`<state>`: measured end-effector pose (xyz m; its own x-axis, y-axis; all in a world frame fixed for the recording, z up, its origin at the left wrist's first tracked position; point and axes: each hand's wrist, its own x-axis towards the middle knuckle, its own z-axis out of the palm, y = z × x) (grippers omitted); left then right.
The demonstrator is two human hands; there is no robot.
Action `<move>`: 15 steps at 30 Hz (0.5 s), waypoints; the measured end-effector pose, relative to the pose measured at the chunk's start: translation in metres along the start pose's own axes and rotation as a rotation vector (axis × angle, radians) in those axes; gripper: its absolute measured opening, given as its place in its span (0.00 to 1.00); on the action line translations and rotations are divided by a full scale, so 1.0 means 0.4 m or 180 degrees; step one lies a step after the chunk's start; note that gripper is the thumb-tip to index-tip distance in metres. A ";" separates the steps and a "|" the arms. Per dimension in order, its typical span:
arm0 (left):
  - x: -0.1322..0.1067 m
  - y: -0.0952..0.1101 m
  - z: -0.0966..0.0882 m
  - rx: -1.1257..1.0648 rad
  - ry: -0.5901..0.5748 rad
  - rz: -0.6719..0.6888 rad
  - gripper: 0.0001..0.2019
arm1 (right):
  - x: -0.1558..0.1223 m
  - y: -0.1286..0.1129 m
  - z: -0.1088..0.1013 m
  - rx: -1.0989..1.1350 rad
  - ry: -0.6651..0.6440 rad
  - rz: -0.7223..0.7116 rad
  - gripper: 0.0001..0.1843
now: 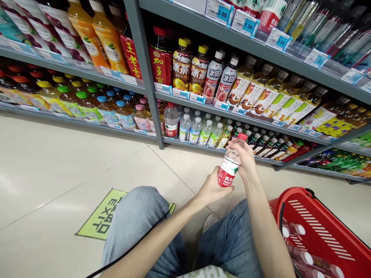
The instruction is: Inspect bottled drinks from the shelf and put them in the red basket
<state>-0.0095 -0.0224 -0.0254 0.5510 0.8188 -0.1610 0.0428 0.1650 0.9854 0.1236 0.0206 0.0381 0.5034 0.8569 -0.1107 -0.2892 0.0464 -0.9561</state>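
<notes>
A clear water bottle (228, 166) with a red cap and a red and white label is held in front of my knees, tilted a little to the right. My left hand (213, 188) is wrapped round its lower end. Near the neck, the fingers of my right hand (245, 154) close round the upper part, just under the cap. Behind the bottle is the bottom shelf, where a larger red-capped water bottle (171, 122) stands at the left end beside several small white-capped bottles (196, 130).
To my right stands a red shopping basket (324, 227) with several bottles lying inside. Grey shelving (149, 77) full of drinks runs across the front, with price tags (246, 22) along its edges. A green exit sign (101, 216) is on the tiled floor by my left knee.
</notes>
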 end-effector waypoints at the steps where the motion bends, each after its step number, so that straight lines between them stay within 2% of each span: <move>1: -0.001 -0.002 -0.001 0.0453 0.0181 0.0054 0.23 | 0.000 0.002 0.001 -0.0074 0.0068 -0.0068 0.20; 3: -0.004 -0.003 -0.003 0.1306 0.0432 0.0157 0.23 | -0.001 0.005 0.004 -0.0202 0.0141 -0.0204 0.21; 6: -0.009 0.004 -0.006 0.1868 0.0574 0.0217 0.25 | -0.006 0.002 0.009 -0.0204 0.0070 -0.0345 0.20; 15: -0.026 0.025 -0.009 0.2182 0.0574 0.0248 0.23 | -0.016 -0.013 0.010 -0.0460 -0.0249 -0.0439 0.18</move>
<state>-0.0177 -0.0271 -0.0140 0.4299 0.9021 -0.0370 0.5559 -0.2322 0.7981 0.1184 0.0169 0.0447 0.4639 0.8850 0.0399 -0.0994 0.0967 -0.9903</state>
